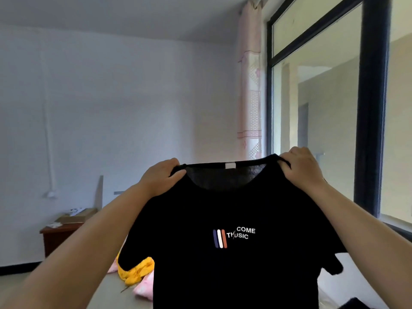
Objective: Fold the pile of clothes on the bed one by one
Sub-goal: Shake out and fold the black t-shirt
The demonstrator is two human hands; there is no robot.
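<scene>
A black T-shirt [231,264] with white lettering and blue, white and red stripes on its chest hangs spread in the air in front of me. My left hand [161,177] grips its left shoulder by the collar. My right hand [301,166] grips the right shoulder. The shirt's front faces me and its lower part runs out of the frame. Behind it on the bed [107,295] lie a yellow garment [136,272] and a pink one [143,288], partly hidden by the shirt.
A brown wooden cabinet [60,237] with a cardboard box on top stands at the left by the white wall. A large dark-framed window [370,108] and a pale pink curtain [249,85] fill the right. A dark cloth [352,304] shows at the bottom right.
</scene>
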